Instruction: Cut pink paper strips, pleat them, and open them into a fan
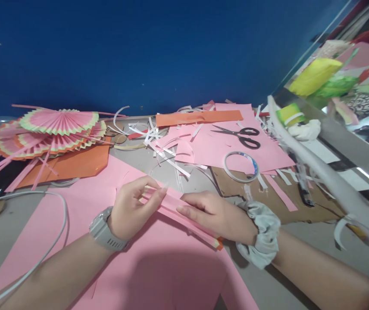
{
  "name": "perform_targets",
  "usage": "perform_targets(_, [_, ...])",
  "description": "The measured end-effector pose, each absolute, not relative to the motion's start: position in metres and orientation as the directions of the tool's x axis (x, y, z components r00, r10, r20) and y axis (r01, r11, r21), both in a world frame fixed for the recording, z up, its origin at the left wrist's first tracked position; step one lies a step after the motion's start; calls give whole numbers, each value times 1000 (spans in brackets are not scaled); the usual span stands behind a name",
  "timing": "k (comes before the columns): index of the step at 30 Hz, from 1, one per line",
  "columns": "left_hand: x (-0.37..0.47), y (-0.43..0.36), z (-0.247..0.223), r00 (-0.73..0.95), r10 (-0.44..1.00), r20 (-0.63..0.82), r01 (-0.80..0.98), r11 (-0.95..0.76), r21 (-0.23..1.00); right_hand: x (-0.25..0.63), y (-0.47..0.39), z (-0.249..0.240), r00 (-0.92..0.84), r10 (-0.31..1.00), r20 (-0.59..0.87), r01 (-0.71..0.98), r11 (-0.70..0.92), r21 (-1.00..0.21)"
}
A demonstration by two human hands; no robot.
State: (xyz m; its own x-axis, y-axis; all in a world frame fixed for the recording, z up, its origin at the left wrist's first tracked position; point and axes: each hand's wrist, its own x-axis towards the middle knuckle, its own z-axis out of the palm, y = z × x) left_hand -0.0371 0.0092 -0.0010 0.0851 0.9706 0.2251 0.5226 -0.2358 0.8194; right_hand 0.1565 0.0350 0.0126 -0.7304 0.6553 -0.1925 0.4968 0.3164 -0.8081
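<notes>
A narrow folded pink paper strip (174, 207) with a pale and orange edge slants across the middle, above large pink sheets (168, 267). My left hand (134, 206), below which sits a grey watch, pinches the strip's upper left end between thumb and fingers. Farther along it, my right hand (212, 215) grips the strip with thumb and index finger; a pale scrunchie (260, 234) circles that wrist. The strip's lower right end sticks out beneath the right hand. Parts of the strip are hidden behind the fingers.
Pleated pink fans (58, 122) lie at the left on orange paper (71, 165). Scissors (238, 134) and a tape roll (241, 167) rest on pink paper at the back. Paper scraps (168, 159), cardboard (275, 198) and a cutter (304, 189) are nearby. A white cable (65, 215) curves left.
</notes>
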Motion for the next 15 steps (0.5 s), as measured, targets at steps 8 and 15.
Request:
perform_targets(8, [-38,7,-2,71,917,392,433,-382,816,158,33,15,-726,639,-253,444,155,-883])
perform_targets(15, [-39,7,-2,69,918,391,433,-380,817,158,33,14,-722,647,-245,430,143,-892])
